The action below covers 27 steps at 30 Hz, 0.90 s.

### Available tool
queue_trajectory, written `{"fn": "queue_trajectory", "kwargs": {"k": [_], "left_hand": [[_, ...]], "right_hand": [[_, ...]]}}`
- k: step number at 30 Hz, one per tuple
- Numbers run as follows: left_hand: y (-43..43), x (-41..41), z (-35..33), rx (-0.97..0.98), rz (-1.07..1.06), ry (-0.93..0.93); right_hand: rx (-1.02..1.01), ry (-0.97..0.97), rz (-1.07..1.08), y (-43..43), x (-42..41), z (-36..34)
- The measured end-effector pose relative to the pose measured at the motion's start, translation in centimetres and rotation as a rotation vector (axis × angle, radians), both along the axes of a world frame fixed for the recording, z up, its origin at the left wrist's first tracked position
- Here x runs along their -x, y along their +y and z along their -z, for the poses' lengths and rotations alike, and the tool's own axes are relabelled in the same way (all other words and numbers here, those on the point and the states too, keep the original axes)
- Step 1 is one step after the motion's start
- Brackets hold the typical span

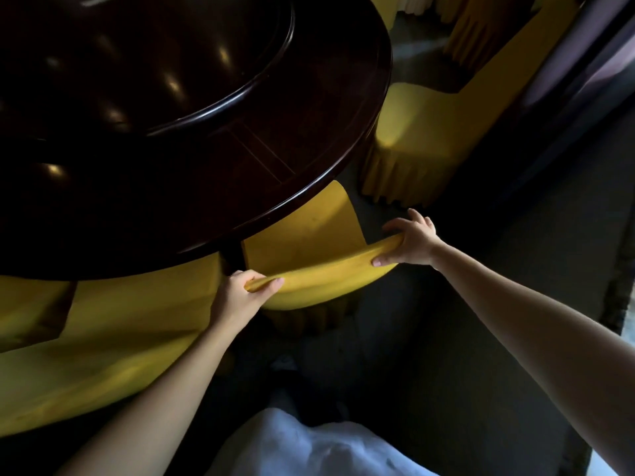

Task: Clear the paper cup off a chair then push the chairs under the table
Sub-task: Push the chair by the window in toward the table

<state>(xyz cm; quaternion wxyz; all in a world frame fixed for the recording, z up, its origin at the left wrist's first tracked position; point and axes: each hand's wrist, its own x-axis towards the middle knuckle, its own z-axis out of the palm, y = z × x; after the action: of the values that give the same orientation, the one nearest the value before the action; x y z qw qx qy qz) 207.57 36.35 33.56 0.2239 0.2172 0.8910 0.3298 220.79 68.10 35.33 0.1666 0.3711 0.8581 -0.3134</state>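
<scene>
Chair back (326, 269) clenched by left hand (240, 292) and right hand (410, 243); best pushed evenly, straight under the bench (343, 159).

Dim room, dark floor (481, 297) (carpeted, it seems), glossy wall panel (580, 67) at right.

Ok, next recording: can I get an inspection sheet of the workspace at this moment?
Surface: dark glossy round table with a raised turntable in its middle.
Job's things: middle chair, yellow-covered, seat partly under the table; left chair and right chair beside it; paper cup not seen.
Clutter: nothing seen.
Grippers: left hand and right hand both grip the top of the middle chair's back.
Cables: nothing seen.
Surroundings: dark floor; dim lighting.
</scene>
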Motion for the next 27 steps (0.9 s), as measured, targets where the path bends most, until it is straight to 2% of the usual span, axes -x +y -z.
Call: {"fn": "queue_trajectory", "kwargs": {"k": [3,5,8,11,17,27], "left_hand": [[1.0,0.7,0.0,-0.016,-0.029,-0.066],[1.6,1.0,0.0,-0.024,-0.024,-0.095],[2.1,1.5,0.1,-0.007,0.016,-0.134],[2.7,2.3,0.6,0.007,0.077,-0.2],[2.9,4.1,1.4,0.015,0.208,-0.239],[3.4,3.3,0.8,-0.071,0.175,-0.174]], "right_hand": [[0.072,0.047,0.125,0.4,0.9,-0.2],[0.128,0.076,0.126,1.0,1.4,-0.5],[0.172,0.091,0.064,1.8,1.8,-0.6],[0.131,0.14,-0.002,3.1,1.8,-0.1],[0.078,0.095,-0.17,4.5,2.4,-0.7],[0.077,0.078,-0.279,5.0,3.4,-1.2]]}}
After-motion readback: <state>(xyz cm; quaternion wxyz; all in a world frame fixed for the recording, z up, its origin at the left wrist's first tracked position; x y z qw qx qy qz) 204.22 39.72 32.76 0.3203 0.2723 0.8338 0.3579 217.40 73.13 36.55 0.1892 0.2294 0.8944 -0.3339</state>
